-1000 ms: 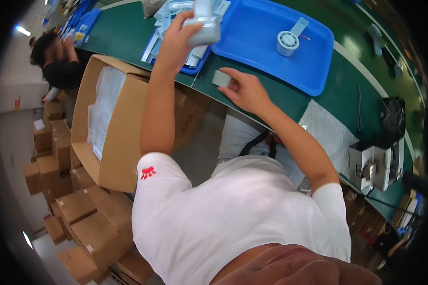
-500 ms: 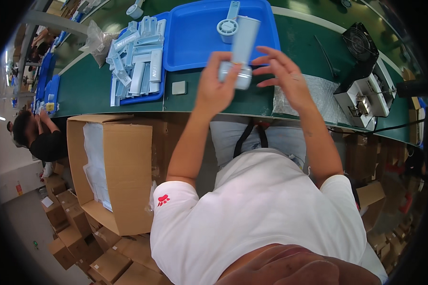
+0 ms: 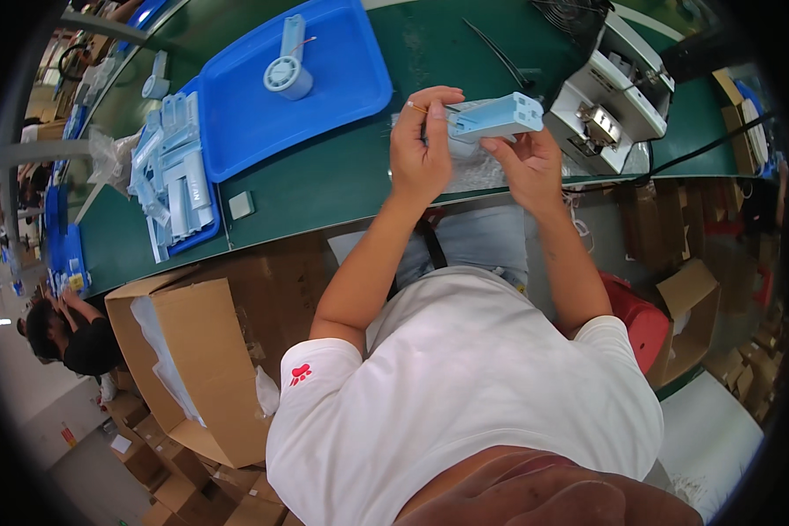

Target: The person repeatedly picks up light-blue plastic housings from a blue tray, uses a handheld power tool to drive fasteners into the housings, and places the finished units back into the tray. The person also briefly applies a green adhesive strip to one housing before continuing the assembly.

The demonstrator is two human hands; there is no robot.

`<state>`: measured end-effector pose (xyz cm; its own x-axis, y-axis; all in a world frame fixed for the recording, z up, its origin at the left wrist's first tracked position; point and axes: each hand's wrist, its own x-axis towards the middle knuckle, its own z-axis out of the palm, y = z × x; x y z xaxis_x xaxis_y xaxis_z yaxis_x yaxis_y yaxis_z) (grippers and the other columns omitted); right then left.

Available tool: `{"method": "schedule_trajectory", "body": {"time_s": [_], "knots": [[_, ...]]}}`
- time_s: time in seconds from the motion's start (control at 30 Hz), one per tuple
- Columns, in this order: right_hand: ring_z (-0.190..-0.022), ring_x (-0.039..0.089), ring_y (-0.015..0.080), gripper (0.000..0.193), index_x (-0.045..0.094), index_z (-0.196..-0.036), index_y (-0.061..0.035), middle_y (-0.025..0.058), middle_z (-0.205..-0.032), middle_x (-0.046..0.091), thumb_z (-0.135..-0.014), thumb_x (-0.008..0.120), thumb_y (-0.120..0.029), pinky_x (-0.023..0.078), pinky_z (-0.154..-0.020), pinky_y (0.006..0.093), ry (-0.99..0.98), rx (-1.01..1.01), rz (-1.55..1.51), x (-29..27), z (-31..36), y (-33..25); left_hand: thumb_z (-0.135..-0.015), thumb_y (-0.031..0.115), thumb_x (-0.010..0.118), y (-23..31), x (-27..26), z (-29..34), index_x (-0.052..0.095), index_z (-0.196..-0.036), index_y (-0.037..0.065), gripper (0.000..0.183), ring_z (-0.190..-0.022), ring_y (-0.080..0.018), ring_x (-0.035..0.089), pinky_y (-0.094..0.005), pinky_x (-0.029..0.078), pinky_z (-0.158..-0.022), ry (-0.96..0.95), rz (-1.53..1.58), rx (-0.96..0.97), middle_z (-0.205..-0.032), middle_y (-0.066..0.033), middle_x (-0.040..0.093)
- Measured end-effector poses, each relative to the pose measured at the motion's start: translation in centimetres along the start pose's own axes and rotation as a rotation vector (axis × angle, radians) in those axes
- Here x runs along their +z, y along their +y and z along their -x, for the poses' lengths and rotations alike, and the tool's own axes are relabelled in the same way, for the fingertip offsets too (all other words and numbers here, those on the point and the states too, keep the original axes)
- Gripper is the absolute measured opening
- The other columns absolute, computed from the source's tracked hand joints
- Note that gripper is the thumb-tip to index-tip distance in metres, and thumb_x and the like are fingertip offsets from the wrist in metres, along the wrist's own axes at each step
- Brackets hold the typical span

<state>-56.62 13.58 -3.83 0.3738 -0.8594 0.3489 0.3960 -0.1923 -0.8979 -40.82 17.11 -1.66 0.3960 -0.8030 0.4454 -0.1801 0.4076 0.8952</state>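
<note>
Above the bench's near edge I hold a light blue handheld fan body [image 3: 497, 119], its handle lying sideways with the end toward the right. My left hand [image 3: 422, 149] is closed at its round head end, and thin orange and dark wires [image 3: 418, 108] show at the fingertips. My right hand [image 3: 528, 171] grips the handle from below with thumb and fingers. The fan's head is partly hidden behind the left fingers. Bubble wrap [image 3: 482, 174] lies on the bench beneath the hands.
To the left, a blue tray [image 3: 228, 145] bears another light blue fan [image 3: 287, 77]. Beyond it are stacked light blue handle shells [image 3: 180, 171] and a small white square block [image 3: 241, 205]. A white machine [image 3: 618, 110] with a cable stands right. An open carton [image 3: 210, 351] sits below the bench.
The fan body has turned from upright to sideways. My right hand, free before, now grips its handle. The whole view has swung, so the bench things appear farther left.
</note>
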Motion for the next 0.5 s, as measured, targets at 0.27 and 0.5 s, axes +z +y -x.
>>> {"method": "schedule_trajectory", "body": {"time_s": [0.27,0.5], "knots": [[-0.105,0.066,0.0159,0.052,0.062,-0.129,-0.0004,0.0104,-0.119,0.068,-0.081,0.079,0.007,0.056,-0.079,0.0261,0.202,-0.361,0.557,-5.5,-0.2,-9.0,-0.109,0.015,0.039,-2.2,-1.0,2.0,0.064,-0.105,0.001,0.029,-0.097,-0.0159,0.06,-0.0289,0.046,-0.09,-0.046,-0.233,0.023,-0.104,-0.0079,0.066],[-0.074,0.064,0.0153,0.032,0.058,-0.12,0.0016,0.0085,-0.088,0.063,-0.095,0.071,-0.013,0.053,-0.065,0.0296,0.782,-0.607,0.382,-3.8,-12.5,-19.2,-0.106,0.009,0.039,-2.0,-0.5,1.2,0.063,-0.1,-0.001,0.027,-0.087,-0.0199,0.061,-0.0311,0.047,-0.078,-0.046,-0.268,0.048,-0.098,-0.0113,0.065]]}}
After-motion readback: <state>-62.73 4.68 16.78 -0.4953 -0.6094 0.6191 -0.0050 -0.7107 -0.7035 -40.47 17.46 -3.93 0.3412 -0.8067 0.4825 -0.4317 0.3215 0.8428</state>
